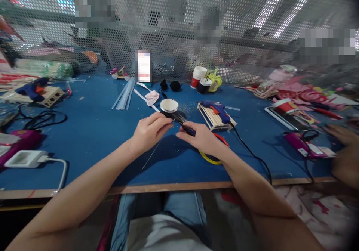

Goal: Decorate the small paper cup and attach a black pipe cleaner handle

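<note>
My left hand (153,129) is closed, its thumb and fingers pinching a thin wire (153,154) that slants down toward the table's front edge. In my right hand (199,135) is a dark tool with metal jaws (181,119), which looks like pliers; its tip meets the wire close to my left fingertips. Just beyond both hands stands a small dark cup with a white inside (169,105). Whether the wire is attached to the cup cannot be made out. A red and yellow loop (211,159) lies partly hidden under my right wrist.
A blue glue gun (221,112) rests on a wooden-stick rack, its cord running to the front edge. White ribbon (152,98), clear glue sticks (125,94), stacked paper cups (199,75) and a lit phone (144,67) stand behind. Another person's blurred hand (344,135) is at right.
</note>
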